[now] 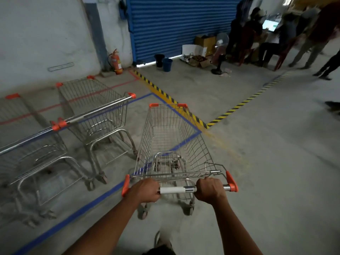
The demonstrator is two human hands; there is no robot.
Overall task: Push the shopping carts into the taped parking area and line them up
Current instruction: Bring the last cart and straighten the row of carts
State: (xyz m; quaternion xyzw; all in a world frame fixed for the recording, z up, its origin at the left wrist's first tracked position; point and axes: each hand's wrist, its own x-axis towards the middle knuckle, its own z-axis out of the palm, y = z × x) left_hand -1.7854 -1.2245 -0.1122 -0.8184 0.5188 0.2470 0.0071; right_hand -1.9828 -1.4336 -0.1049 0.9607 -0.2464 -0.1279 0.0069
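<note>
A wire shopping cart (171,144) with orange corner caps stands in front of me, its basket over the near right corner of the blue taped outline (95,203). My left hand (145,190) and my right hand (209,190) both grip its handle bar (176,190), one on each side of the white sleeve. To the left, two more carts stand side by side inside the outline: one in the middle (95,111) and one at the far left (29,155).
Yellow-black hazard tape (165,94) runs along the floor beyond the blue outline, with a branch (244,102) going right. A fire extinguisher (116,61), two buckets (163,62), boxes and a fan (219,57) stand by the blue shutter. Several people are gathered at the far right.
</note>
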